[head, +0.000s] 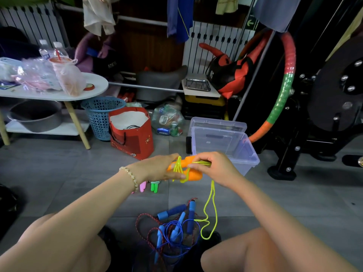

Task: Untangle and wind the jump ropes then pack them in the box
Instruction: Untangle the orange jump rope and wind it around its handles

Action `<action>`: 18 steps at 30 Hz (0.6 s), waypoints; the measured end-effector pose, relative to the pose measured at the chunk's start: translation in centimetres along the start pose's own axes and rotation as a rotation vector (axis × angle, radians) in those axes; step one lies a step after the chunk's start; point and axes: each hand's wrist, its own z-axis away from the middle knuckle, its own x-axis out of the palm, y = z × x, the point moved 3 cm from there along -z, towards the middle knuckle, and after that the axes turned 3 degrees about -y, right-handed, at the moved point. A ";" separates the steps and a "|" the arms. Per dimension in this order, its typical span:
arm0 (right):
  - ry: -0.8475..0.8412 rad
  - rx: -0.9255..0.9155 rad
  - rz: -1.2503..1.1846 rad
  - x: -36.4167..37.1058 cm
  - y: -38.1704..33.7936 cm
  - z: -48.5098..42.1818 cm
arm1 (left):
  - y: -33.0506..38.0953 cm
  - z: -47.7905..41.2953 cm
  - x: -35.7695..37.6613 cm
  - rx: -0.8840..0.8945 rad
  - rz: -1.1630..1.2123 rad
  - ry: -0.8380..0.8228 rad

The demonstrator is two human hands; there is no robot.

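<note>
My left hand (159, 167) holds the two orange handles (193, 172) of a jump rope side by side. Its yellow-green cord (211, 205) is looped around the handles and hangs down to the floor. My right hand (213, 165) pinches that cord just right of the handles. A clear plastic box (225, 146) stands open on the floor behind my hands, its lid propped behind it. Between my knees lies a tangle of ropes with blue handles (176, 222), blue cord and red braided cord. Pink and green handles (149, 186) lie on the floor under my left wrist.
A red paper bag (131, 132) and a blue mesh basket (102, 114) stand on the floor at left centre. A white low table (59, 95) carries plastic bags. Black gym equipment (324, 105) and a striped hoop (282, 91) fill the right side.
</note>
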 end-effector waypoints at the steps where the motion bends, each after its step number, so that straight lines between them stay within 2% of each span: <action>1: -0.020 -0.005 0.030 0.1 -0.4 -0.3 | 0.6 0.0 0.0 0.001 -0.080 -0.007; 3: -0.023 -0.014 0.050 0.0 -1.0 -1.1 | 1.7 0.1 0.1 0.028 -0.137 0.004; 5: -0.004 -0.002 0.006 -0.3 -0.9 -1.6 | 2.3 0.3 0.3 0.068 -0.079 0.018; 10: -0.130 0.056 -0.404 0.3 -0.2 -1.3 | 2.6 1.1 0.4 0.158 -0.097 0.032; 13: -0.165 0.184 -0.534 0.3 -0.1 -0.9 | 2.2 1.6 0.5 0.227 0.152 0.031; 15: -0.249 0.240 -0.633 0.4 0.2 -0.6 | 1.4 1.8 0.5 0.219 0.325 0.050; 18: -0.342 0.223 -0.871 1.6 0.2 -0.3 | 0.9 1.6 0.9 0.207 0.564 0.087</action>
